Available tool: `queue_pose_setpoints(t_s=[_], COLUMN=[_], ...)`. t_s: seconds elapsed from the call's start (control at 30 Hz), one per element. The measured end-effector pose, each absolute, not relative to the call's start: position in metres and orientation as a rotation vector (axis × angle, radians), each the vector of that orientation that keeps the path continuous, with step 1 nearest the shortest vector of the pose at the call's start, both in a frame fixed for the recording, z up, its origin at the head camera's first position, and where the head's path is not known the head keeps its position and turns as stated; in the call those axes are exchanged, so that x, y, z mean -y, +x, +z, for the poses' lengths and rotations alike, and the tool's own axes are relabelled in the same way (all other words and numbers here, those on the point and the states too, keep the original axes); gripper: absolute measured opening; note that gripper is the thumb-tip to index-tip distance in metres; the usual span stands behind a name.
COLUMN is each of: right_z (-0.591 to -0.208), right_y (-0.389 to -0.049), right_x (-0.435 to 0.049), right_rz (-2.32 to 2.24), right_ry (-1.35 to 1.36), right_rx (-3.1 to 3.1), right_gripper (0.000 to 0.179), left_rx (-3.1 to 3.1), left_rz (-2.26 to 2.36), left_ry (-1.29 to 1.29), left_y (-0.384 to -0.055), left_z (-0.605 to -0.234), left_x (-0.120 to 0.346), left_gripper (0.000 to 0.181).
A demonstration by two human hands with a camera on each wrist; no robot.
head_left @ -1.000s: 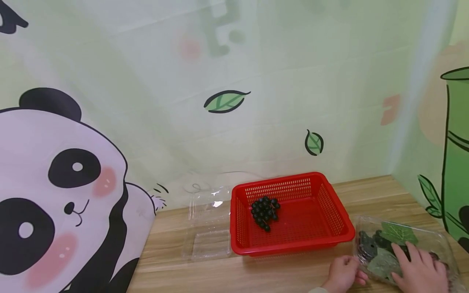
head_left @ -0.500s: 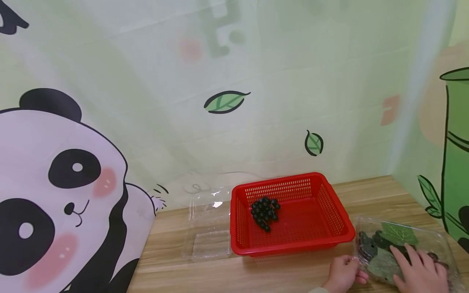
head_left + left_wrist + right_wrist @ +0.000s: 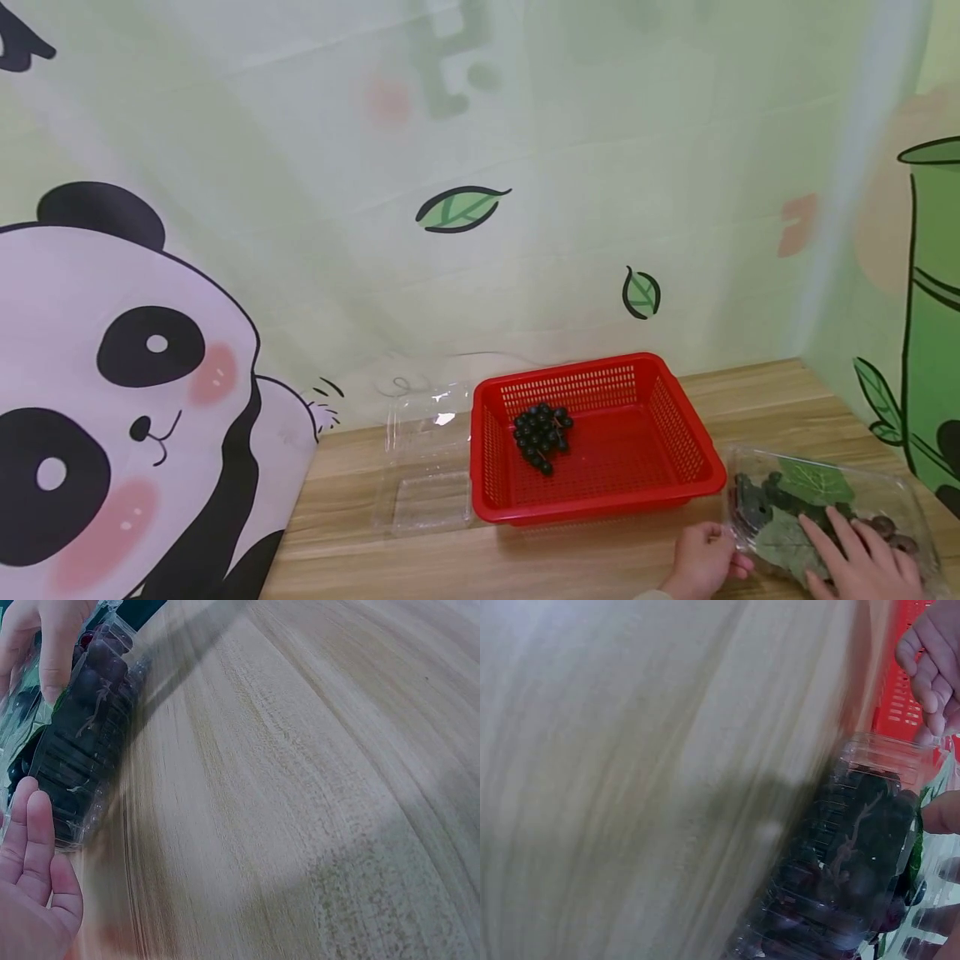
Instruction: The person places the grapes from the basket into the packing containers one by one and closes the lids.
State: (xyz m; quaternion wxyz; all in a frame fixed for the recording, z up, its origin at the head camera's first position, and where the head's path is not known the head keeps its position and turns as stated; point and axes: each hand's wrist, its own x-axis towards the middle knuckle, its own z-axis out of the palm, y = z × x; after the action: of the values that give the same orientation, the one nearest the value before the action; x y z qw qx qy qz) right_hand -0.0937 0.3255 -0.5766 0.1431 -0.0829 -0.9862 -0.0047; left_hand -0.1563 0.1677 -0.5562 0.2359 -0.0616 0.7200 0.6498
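Note:
A clear plastic box (image 3: 892, 754) of dark grapes (image 3: 885, 525) lies at the lower right in the head view. A bright green leaf (image 3: 813, 479) and a paler leaf (image 3: 787, 542) cover part of the grapes. My left hand (image 3: 702, 560) pinches the box's near-left corner with thumb and fingers. Spread over the leaves and grapes, my right hand (image 3: 862, 557) has its fingertips down inside the box, and hides some of the fruit. To the left stands a red basket (image 3: 592, 507) with one bunch of black grapes (image 3: 542, 435) in it.
An open clear plastic container (image 3: 431, 500) stands left of the basket, close to the wall. The wooden table (image 3: 360, 558) meets a printed backdrop (image 3: 570, 267) at the back and on the right.
My right hand has shifted slightly right and down over the leaves, and more grapes show beside its fingers. My left hand stays at the box's corner.

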Motion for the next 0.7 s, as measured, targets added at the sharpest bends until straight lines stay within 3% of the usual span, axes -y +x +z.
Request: queue_pose_setpoints(t_s=[0.43, 0.7], right_z=[-0.5827, -0.5828], right_y=[-0.0857, -0.085], right_x=[-0.327, -0.3303], right_rz=[0.063, 0.082], right_ry=[-0.191, -0.136], right_rx=[2.86, 2.812], right_gripper=[0.066, 0.06], left_rx=[-1.973, -2.025], left_rz=[1.844, 1.832], left_ry=[-0.127, -0.144], left_y=[-0.1561, -0.1577], left_z=[-0.5602, -0.5628], left_x=[-0.1675, -0.1681], left_gripper=[0.007, 0.007])
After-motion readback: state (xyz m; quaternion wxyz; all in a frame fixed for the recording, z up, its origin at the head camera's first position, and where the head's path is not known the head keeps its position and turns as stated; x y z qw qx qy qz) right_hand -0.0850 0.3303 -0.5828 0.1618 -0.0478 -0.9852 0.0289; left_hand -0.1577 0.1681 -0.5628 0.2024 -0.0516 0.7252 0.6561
